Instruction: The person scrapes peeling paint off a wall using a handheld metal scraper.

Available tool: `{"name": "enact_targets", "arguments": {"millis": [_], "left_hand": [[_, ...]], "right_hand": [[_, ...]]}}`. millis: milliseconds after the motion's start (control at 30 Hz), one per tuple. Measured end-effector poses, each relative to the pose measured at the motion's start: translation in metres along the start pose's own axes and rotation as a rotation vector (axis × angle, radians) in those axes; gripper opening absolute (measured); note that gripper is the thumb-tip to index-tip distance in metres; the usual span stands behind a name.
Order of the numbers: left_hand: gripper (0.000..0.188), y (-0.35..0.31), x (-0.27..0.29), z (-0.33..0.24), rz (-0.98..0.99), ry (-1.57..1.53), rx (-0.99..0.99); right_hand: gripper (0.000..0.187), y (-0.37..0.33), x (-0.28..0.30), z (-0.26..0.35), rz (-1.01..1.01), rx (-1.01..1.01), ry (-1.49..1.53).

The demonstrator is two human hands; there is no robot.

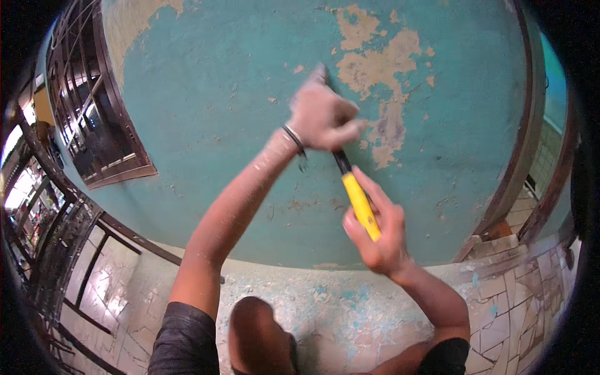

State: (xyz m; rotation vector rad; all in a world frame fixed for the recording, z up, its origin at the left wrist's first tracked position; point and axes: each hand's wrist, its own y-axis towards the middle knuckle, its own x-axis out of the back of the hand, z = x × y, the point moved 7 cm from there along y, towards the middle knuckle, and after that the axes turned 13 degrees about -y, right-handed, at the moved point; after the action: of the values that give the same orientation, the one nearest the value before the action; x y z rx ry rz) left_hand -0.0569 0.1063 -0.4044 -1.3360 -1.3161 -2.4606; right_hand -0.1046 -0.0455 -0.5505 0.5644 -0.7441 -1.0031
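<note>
Both my hands are on a long scraper (pixel 357 199) with a yellow handle and a black shaft, tilted with its far end up and to the left. My right hand (pixel 382 234) is wrapped round the yellow handle. Higher up, my left hand (pixel 325 115), pale with dust and blurred by motion, closes over the black shaft and hides most of the working end. Behind them rises a turquoise wall (pixel 250 81). Bare beige patches (pixel 390 62) show through its paint, right of my left hand.
Paint flakes and dust cover the ledge or floor (pixel 337 306) below the wall. A barred window (pixel 103 112) is at the left, above dark metal railings (pixel 94 269). On the right stands a doorway frame (pixel 519 125), with stone-patterned tiles (pixel 512 312) in front. My knee (pixel 253 334) shows at the bottom.
</note>
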Motion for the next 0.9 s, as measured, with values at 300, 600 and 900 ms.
{"name": "enact_targets", "arguments": {"millis": [300, 600, 900], "left_hand": [[0.05, -0.008, -0.09, -0.037, 0.1, -0.117, -0.032], [0.051, 0.02, 0.057, 0.043, -0.051, 0.15, -0.115], [0.061, 0.033, 0.092, 0.07, 0.108, 0.199, -0.044]], "right_hand": [[0.068, -0.056, 0.042, -0.044, -0.034, 0.018, -0.285], [0.057, 0.069, -0.009, 0.009, -0.219, 0.215, -0.052], [0.061, 0.099, -0.029, 0.031, -0.224, 0.199, 0.021]]}}
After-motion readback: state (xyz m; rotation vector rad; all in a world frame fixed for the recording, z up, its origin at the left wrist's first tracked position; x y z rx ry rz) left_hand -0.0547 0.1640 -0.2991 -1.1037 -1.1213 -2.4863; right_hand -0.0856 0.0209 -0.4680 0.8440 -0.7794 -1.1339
